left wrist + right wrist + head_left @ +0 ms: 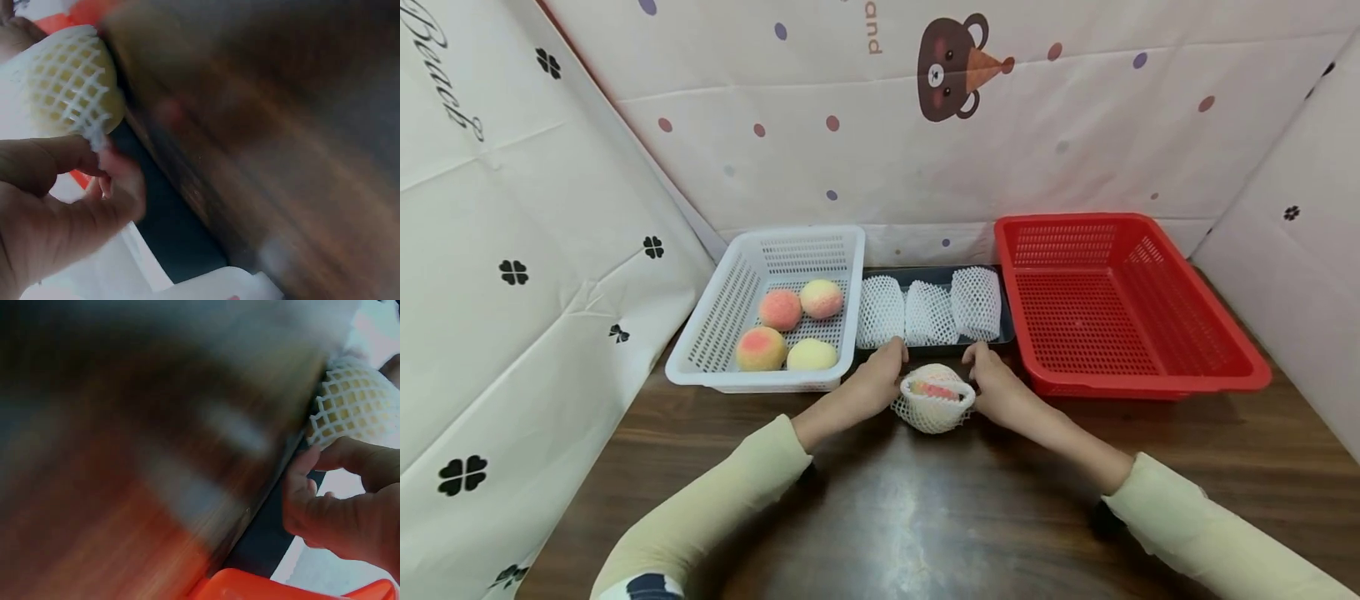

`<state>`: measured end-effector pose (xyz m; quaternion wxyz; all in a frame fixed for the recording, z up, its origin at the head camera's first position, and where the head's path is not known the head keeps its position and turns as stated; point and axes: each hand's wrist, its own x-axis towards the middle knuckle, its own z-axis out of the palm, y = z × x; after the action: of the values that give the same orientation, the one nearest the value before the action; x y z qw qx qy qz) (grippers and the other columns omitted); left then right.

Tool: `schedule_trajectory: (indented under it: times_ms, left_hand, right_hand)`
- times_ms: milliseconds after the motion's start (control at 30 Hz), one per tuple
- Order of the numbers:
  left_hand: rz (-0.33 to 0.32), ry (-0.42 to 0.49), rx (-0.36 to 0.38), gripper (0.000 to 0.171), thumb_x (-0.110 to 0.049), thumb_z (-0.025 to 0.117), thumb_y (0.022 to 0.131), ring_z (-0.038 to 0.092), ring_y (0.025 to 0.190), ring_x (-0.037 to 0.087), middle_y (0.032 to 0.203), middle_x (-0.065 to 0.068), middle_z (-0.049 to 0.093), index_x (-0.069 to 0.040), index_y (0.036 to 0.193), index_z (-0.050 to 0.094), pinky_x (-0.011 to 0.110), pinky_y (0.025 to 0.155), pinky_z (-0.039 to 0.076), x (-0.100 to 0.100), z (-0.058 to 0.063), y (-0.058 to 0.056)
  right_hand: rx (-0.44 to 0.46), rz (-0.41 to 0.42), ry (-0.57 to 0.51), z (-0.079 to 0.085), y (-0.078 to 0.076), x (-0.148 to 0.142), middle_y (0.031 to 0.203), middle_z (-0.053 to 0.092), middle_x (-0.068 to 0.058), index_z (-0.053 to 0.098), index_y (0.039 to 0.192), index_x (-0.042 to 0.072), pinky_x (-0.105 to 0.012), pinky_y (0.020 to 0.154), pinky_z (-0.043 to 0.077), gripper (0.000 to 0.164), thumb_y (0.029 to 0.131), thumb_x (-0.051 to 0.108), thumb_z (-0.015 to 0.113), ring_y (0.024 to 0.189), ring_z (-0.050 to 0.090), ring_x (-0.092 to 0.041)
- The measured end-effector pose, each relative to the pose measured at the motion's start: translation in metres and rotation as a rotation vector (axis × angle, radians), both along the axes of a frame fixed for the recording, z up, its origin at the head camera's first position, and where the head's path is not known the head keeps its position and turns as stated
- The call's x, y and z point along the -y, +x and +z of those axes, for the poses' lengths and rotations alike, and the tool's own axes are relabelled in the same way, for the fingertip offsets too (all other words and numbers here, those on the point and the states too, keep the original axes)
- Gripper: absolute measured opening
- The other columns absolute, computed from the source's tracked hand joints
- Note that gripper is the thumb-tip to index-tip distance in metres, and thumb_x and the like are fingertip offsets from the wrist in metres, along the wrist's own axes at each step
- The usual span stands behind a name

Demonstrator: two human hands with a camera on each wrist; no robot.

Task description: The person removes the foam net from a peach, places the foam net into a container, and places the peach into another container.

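A peach in a white foam net sleeve (934,408) is held between both hands in front of the dark tray, with a strip of its red skin showing through the sleeve's opening. My left hand (880,379) pinches the net's edge on the left side; in the left wrist view, thumb and forefinger (122,165) meet on the mesh. On the opposite side my right hand (996,387) pinches the net's other edge between thumb and forefinger, as the right wrist view shows at the fingertips (306,456).
Behind the hands, a dark tray (936,350) holds three empty foam net sleeves (930,312). A white basket (700,377) with several peaches (762,348) stands left. To the right is an empty red basket (1150,385). All rest on a brown wooden table (917,525).
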<state>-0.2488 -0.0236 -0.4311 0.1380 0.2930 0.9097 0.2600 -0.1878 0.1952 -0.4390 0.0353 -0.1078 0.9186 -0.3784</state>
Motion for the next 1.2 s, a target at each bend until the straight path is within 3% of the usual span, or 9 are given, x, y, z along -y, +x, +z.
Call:
schedule_trajectory:
  times_ms: [200, 267, 500, 600, 733, 867, 967, 1100, 1200]
  left_hand:
    - [-0.007, -0.081, -0.040, 0.009, -0.011, 0.040, 0.109, 0.048, 0.069, 0.023, 0.101, 0.013, 0.049, -0.003, 0.108, 0.045, 0.032, 0.051, 0.043, -0.007, -0.008, -0.003]
    - [0.006, -0.082, -0.053, 0.004, -0.006, 0.046, 0.105, 0.051, 0.071, 0.024, 0.099, 0.012, 0.051, -0.003, 0.108, 0.046, 0.033, 0.053, 0.044, -0.007, -0.009, -0.006]
    - [-0.050, -0.172, -0.100, 0.031, 0.009, 0.060, 0.089, 0.061, 0.083, 0.027, 0.098, 0.014, 0.060, -0.001, 0.116, 0.049, 0.035, 0.058, 0.047, -0.007, -0.012, -0.005]
    - [-0.032, -0.143, -0.094, 0.030, 0.007, 0.064, 0.088, 0.056, 0.073, 0.022, 0.091, 0.009, 0.058, -0.004, 0.112, 0.050, 0.032, 0.056, 0.045, 0.000, -0.003, -0.001]
    - [-0.047, -0.103, -0.117, 0.037, -0.001, 0.068, 0.090, 0.057, 0.080, 0.021, 0.099, 0.009, 0.060, -0.002, 0.123, 0.051, 0.034, 0.067, 0.051, 0.015, 0.014, 0.012]
    - [-0.105, -0.096, -0.257, 0.041, -0.008, 0.066, 0.095, 0.061, 0.098, 0.028, 0.116, 0.016, 0.061, 0.001, 0.132, 0.051, 0.041, 0.086, 0.053, 0.026, 0.025, 0.033]
    - [-0.126, -0.135, -0.453, 0.041, -0.012, 0.065, 0.096, 0.061, 0.103, 0.034, 0.121, 0.017, 0.061, 0.003, 0.132, 0.054, 0.045, 0.092, 0.053, 0.032, 0.029, 0.049]
    - [-0.127, -0.193, -0.690, 0.041, -0.018, 0.067, 0.094, 0.061, 0.105, 0.035, 0.121, 0.016, 0.062, 0.003, 0.129, 0.058, 0.045, 0.096, 0.052, 0.039, 0.035, 0.067]
    - [-0.141, -0.202, -0.782, 0.042, -0.017, 0.069, 0.090, 0.061, 0.103, 0.034, 0.118, 0.017, 0.063, 0.003, 0.125, 0.060, 0.044, 0.096, 0.051, 0.044, 0.037, 0.077]
  right_hand:
    - [-0.096, 0.040, 0.152, -0.001, -0.010, 0.004, 0.095, 0.059, -0.013, 0.048, 0.105, 0.002, -0.036, 0.062, 0.049, 0.040, 0.075, -0.013, 0.069, 0.083, 0.058, -0.026]
    - [-0.080, 0.016, 0.152, 0.001, -0.015, 0.004, 0.090, 0.057, -0.011, 0.047, 0.103, 0.003, -0.034, 0.059, 0.046, 0.035, 0.078, -0.013, 0.065, 0.078, 0.056, -0.024]
    - [0.051, -0.034, 0.200, 0.003, -0.017, 0.004, 0.081, 0.055, -0.010, 0.045, 0.101, 0.003, -0.036, 0.058, 0.047, 0.020, 0.089, 0.002, 0.061, 0.071, 0.052, -0.023]
    - [-0.050, -0.011, 0.256, 0.010, -0.004, 0.004, 0.091, 0.057, -0.019, 0.048, 0.111, -0.003, -0.045, 0.063, 0.051, 0.031, 0.084, -0.006, 0.062, 0.077, 0.057, -0.030]
    - [-0.205, 0.026, 0.325, 0.042, 0.021, 0.006, 0.114, 0.058, -0.031, 0.046, 0.133, -0.010, -0.054, 0.081, 0.056, 0.049, 0.086, -0.008, 0.060, 0.096, 0.062, -0.043]
    - [-0.283, 0.138, 0.298, 0.084, 0.028, 0.011, 0.133, 0.056, -0.024, 0.046, 0.142, -0.005, -0.053, 0.100, 0.050, 0.056, 0.092, 0.006, 0.069, 0.120, 0.057, -0.039]
    - [-0.306, 0.278, 0.310, 0.099, 0.022, 0.016, 0.144, 0.051, -0.019, 0.047, 0.146, 0.003, -0.055, 0.107, 0.044, 0.063, 0.094, 0.025, 0.074, 0.131, 0.048, -0.038]
    - [-0.244, 0.396, 0.384, 0.095, 0.009, 0.024, 0.155, 0.039, -0.018, 0.042, 0.152, 0.011, -0.060, 0.112, 0.038, 0.074, 0.092, 0.040, 0.075, 0.139, 0.037, -0.044]
    - [-0.170, 0.422, 0.425, 0.083, -0.001, 0.029, 0.158, 0.035, -0.019, 0.042, 0.153, 0.014, -0.063, 0.109, 0.038, 0.078, 0.089, 0.039, 0.077, 0.140, 0.035, -0.047]
